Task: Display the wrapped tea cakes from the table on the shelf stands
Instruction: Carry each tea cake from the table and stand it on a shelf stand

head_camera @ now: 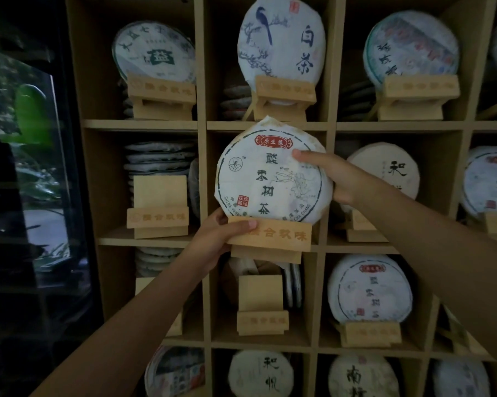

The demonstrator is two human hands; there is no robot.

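A round tea cake (pixel 267 179) in white paper with a red label and dark characters sits in a pale wooden stand (pixel 273 239). Both are held in front of the middle cubby of the wooden shelf (pixel 203 179). My left hand (pixel 221 236) grips the stand's left end, thumb across its front lip. My right hand (pixel 336 176) grips the cake's right edge, thumb on its face. An empty stand (pixel 158 207) sits in the cubby to the left, and another empty stand (pixel 263 306) in the cubby below.
Other cubbies hold wrapped cakes on stands: a bird-print cake (pixel 281 38) above, a green-logo cake (pixel 153 53) upper left, a red-label cake (pixel 369 289) lower right. Stacks of flat cakes (pixel 160 157) lie behind the stands. A dark glass pane (pixel 27 167) is at the left.
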